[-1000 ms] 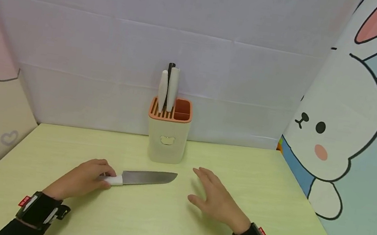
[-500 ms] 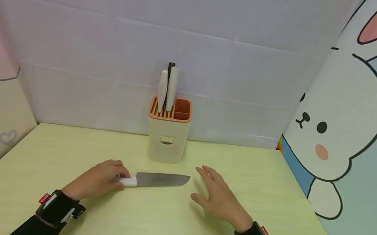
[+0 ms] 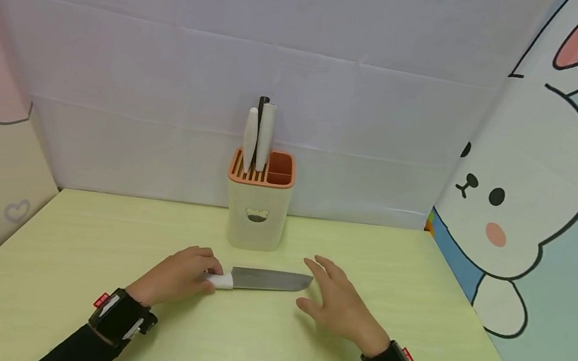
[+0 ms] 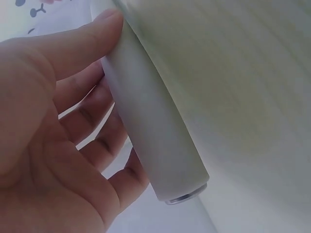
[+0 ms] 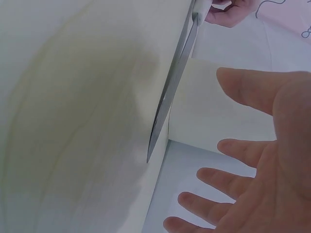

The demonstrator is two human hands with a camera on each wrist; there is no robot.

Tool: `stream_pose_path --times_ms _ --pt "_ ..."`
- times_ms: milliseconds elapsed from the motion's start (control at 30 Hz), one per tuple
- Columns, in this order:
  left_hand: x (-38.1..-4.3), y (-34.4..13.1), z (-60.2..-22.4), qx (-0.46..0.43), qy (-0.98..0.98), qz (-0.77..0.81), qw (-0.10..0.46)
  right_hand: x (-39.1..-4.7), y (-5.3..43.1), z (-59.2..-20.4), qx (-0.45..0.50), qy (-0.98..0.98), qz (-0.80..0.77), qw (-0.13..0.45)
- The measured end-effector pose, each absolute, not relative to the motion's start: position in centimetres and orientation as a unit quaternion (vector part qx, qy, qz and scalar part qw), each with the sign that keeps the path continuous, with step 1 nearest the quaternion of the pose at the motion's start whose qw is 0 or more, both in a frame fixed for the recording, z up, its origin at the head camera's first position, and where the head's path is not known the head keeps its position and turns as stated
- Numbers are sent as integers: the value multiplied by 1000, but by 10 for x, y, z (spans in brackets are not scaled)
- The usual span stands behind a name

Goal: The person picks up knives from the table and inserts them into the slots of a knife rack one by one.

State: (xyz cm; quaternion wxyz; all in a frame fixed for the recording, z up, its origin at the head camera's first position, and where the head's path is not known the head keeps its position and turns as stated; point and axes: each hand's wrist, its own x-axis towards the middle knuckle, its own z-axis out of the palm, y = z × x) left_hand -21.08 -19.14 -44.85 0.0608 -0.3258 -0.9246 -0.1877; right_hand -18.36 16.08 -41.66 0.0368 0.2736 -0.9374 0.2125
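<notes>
A kitchen knife [image 3: 270,280] with a broad steel blade and white handle lies low over the table, its tip pointing right. My left hand [image 3: 180,276] pinches the handle between thumb and fingers; in the left wrist view the handle [image 4: 150,116] runs past the fingertips, its butt end uncovered. Just beyond the blade's tip, my right hand [image 3: 340,305] is held with fingers spread and nothing in it. The right wrist view has the blade [image 5: 172,92] apart from those fingers. Whether the blade touches the table is hard to tell.
Behind the knife stands a cream knife holder [image 3: 255,234] with an orange slotted top. Two white handles [image 3: 265,137] and one black handle [image 3: 261,102] stick up from its slots. A white cloth backdrop [image 3: 140,92] rises behind the table [image 3: 63,247].
My left hand has moved right with the knife, bringing the blade's tip close to my right fingers. The right hand has shifted only slightly to the right.
</notes>
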Motion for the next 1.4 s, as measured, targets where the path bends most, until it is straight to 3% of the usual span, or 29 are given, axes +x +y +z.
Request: stream_pose_path --times_ms 567,1400 --pt "-204 -137 -432 -335 -921 -192 38 -178 164 -408 273 -936 219 31" --pt "-203 -102 -431 -350 -918 -181 34 -177 167 -408 279 -936 211 42"
